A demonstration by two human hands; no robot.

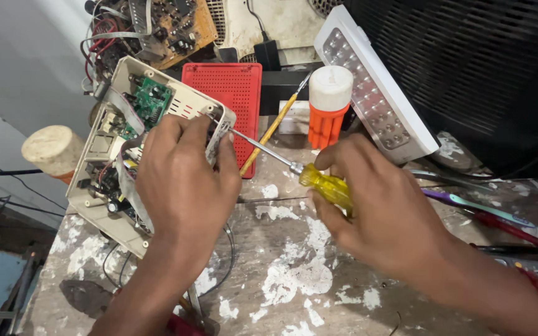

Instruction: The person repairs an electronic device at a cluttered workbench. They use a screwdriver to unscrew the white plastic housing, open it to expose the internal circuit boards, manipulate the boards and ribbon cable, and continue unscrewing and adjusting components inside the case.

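left hand (185, 180) steadies an opened cream plastic electronics case (104, 205); right hand (375, 205) wraps a yellow-handled screwdriver (319, 183).
case looks light, rigid, its green circuit board (152, 99) fragile: best held by the rim; left grip pinches that rim, right grip is pressed around the handle.

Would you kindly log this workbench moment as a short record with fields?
Left hand: left hand grips the edge of the opened cream casing, tilted up off the bench
Right hand: right hand holds the yellow-handled screwdriver, tip at the casing's upper corner
Inside casing: green circuit board, grey ribbon cable
Behind: red perforated panel, orange and white cylinder, white LED lamp
Surface: paint-chipped bench
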